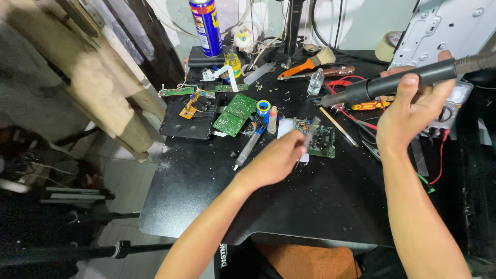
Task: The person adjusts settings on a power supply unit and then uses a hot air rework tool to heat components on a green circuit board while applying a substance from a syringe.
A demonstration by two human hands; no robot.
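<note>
The right hand (413, 111) grips a black hot-air wand (398, 82) raised above the surface (310, 201). The left hand (276, 160) pinches a slim tool (310, 132) over the green circuit board (320, 142). This looks like rework underway; next, the nozzle needs careful lowering toward the board.

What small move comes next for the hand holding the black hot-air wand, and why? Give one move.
Probably lower the black hot-air wand in the right hand toward the green circuit board: its nozzle points that way but sits well above, while the left hand holds a slim grey tool over the board.
</note>
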